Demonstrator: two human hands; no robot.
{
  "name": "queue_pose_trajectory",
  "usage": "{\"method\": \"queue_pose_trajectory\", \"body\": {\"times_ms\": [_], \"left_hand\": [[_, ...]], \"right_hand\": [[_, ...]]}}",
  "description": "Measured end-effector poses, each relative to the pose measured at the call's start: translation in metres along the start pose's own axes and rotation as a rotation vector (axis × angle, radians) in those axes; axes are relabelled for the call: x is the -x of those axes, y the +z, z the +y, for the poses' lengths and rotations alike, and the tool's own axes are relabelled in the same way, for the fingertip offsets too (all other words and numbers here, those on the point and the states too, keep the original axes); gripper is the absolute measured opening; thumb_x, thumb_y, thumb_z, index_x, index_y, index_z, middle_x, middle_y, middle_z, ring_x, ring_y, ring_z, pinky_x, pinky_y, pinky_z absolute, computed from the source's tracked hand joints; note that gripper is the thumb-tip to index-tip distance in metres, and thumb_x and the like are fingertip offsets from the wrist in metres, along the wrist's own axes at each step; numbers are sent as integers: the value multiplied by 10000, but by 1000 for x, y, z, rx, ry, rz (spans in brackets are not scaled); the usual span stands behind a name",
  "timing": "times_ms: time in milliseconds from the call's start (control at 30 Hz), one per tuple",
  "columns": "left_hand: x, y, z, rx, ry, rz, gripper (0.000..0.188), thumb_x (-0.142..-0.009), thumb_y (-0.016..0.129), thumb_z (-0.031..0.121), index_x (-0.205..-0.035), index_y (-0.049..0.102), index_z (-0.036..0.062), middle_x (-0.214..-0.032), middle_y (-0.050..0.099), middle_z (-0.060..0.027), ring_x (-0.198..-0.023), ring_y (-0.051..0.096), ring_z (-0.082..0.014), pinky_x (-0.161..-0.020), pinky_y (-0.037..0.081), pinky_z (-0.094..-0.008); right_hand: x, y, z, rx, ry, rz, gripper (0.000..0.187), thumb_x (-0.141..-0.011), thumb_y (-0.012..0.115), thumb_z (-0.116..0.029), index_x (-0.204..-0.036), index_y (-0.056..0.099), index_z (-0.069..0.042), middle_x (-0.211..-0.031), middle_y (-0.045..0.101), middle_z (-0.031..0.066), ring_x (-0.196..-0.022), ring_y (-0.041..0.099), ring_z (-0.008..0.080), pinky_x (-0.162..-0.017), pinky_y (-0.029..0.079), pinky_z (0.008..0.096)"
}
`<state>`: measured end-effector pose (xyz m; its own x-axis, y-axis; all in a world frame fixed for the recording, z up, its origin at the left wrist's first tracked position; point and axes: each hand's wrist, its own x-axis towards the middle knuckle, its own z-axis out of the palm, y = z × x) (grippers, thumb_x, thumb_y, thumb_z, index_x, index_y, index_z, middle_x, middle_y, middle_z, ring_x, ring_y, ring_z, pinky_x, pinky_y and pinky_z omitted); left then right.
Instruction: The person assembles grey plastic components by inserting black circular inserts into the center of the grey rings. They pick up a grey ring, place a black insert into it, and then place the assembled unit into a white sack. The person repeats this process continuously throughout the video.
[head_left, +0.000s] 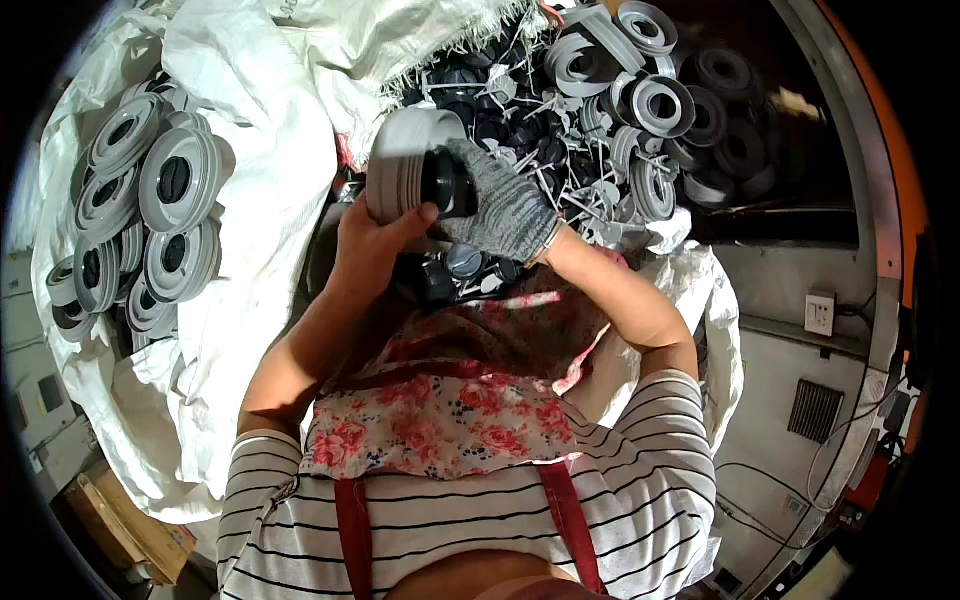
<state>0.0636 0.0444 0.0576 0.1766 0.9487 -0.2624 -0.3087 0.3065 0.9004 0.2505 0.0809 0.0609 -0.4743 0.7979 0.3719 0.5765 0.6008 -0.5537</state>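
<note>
My bare left hand grips a grey ribbed plastic ring from below, its thumb lying along the near edge. In a grey knitted glove, my right hand closes round a round black plastic insert at the ring's right-hand opening. The ring is tilted on its side, and the glove hides part of the insert, so I cannot tell how deep it sits. Just below my hands, black plastic caps lie in a pile close to my apron.
To the left, a white woven sack holds several grey rings with black centres. Beyond my right hand, small grey stemmed pieces mix with black caps. Loose grey rings heap at the far right, near a metal machine frame.
</note>
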Motion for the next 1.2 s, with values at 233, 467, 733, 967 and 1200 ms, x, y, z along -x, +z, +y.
{"method": "queue_pose_trajectory", "body": {"times_ms": [233, 467, 733, 967, 1200], "left_hand": [[-24, -38, 57, -845, 535, 586, 618, -671, 792, 135, -1224, 541, 17, -1100, 608, -108, -968, 579, -184, -843, 471, -329], [-48, -51, 108, -759, 1285, 622, 524, -888, 570, 99, -1330, 377, -104, -1331, 465, -239, -1256, 443, -335, -1077, 313, -430], [-72, -28, 2, -673, 511, 122, 513, -786, 663, 17, -1268, 492, -29, -1210, 583, -169, -1130, 558, -242, -957, 432, -331], [-95, -1, -49, -455, 292, -75, 907, -750, 763, 141, -1445, 201, -12, -1456, 318, -194, -1336, 332, -277, -1090, 281, -389], [-75, 12, -42, 10, -87, -303, 465, -786, 704, 157, -1166, 554, -64, -1055, 638, -166, -997, 608, -231, -870, 484, -351]], "right_hand": [[-36, -16, 67, 154, 343, -428, 489, -885, 553, -460, -1145, 561, -46, -991, 618, 200, -932, 606, 312, -819, 492, 435], [-115, -104, 323, 1427, 132, -127, 644, -752, 616, -374, -1349, 415, -241, -1480, 299, 124, -1334, 313, 356, -1014, 261, 619], [-113, -109, 330, 1244, 316, -149, 426, -777, 602, -359, -1099, 557, -84, -1148, 560, 119, -1113, 496, 330, -853, 451, 427], [-92, -115, 171, 1113, 132, -574, 656, -688, 690, -324, -1314, 495, -280, -1392, 433, 109, -1179, 463, 386, -982, 401, 463], [-52, -34, 87, 905, -28, -215, 709, -690, 682, -253, -1356, 442, -224, -1401, 397, 154, -1245, 410, 388, -1054, 334, 444]]}}
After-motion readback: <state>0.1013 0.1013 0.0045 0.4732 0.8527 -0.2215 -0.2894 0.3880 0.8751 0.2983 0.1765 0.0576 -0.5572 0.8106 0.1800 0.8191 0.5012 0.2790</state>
